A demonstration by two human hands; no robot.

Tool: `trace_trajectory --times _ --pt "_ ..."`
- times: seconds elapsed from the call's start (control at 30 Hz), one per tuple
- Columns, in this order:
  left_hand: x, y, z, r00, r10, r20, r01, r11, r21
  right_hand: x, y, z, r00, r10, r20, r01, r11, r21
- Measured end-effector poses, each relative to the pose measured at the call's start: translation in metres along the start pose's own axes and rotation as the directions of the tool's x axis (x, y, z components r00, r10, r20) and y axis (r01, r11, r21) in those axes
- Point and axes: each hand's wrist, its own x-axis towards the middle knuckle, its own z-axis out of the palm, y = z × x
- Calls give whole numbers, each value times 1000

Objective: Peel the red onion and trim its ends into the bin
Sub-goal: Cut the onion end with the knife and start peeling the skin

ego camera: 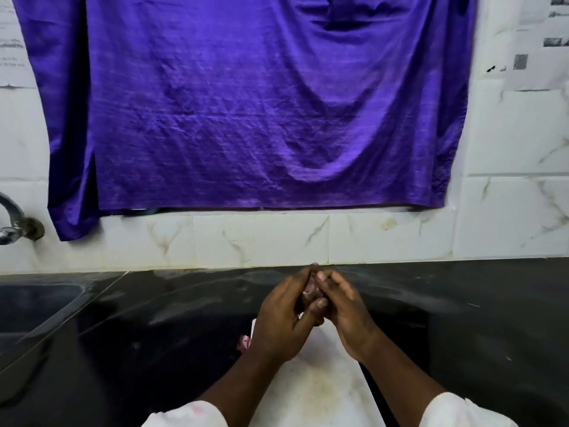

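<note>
Red onion (pixel 309 291) was held between both hands, mostly hidden by them, above a white cutting board (pixel 323 383) that lay on the dark surface (pixel 154 334). The left hand (pixel 284 317) gripped it with curled fingers (pixel 295 280), and the right hand (pixel 346 309) curled round it from the other side. A pinkish scrap of peel (pixel 244 342) lay just beside the board's left edge. A purple cloth (pixel 246 103) hung on the tiled wall behind.

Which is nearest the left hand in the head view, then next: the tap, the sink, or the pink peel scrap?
1. Pink peel scrap, on the counter just left of the left hand.
2. Sink, set in the counter at far left.
3. Tap, on the wall beyond the sink, farthest left.
</note>
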Motion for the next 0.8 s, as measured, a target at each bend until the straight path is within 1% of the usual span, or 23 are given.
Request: trace_trajectory --times 0.07,0.13,0.17,0.23,0.27,0.3,0.37,0.43,0.5,0.7,0.8 --pt "3 -8 2 1000 8 -11 -7 1000 24 8 7 -3 999 -29 42 29 1000 -9" --pt "7 -9 1 999 -23 30 23 1000 -2 13 11 -7 997 -47 53 46 999 15" --pt "9 -7 1 996 -67 54 71 995 -66 15 14 -9 998 -53 45 52 998 35" --pt "9 -3 -1 980 -179 81 194 947 -257 18 18 -16 997 -69 27 67 995 68" --pt "9 -1 -3 973 -215 85 231 920 -317 18 18 -18 997 -76 17 74 994 76" --pt "9 -1 -4 970 -226 88 243 909 -339 18 18 -20 997 -81 6 81 993 83" --pt "11 0 -6 971 -228 75 239 902 -360 19 19 -24 996 -90 -6 90 993 78" --pt "12 0 -9 964 -265 37 259 887 -382 19 17 -24 996 -92 3 92 993 72" --pt "12 -2 -10 954 -297 39 286 868 -406 17 16 -23 996 -86 18 84 992 91" --pt "13 -18 -15 949 -316 -2 287 864 -414 11 16 -28 996 -13 88 0 990 143" --pt "13 -17 -16 950 -313 -5 285 873 -395 10 15 -29 995 -24 99 8 987 160"
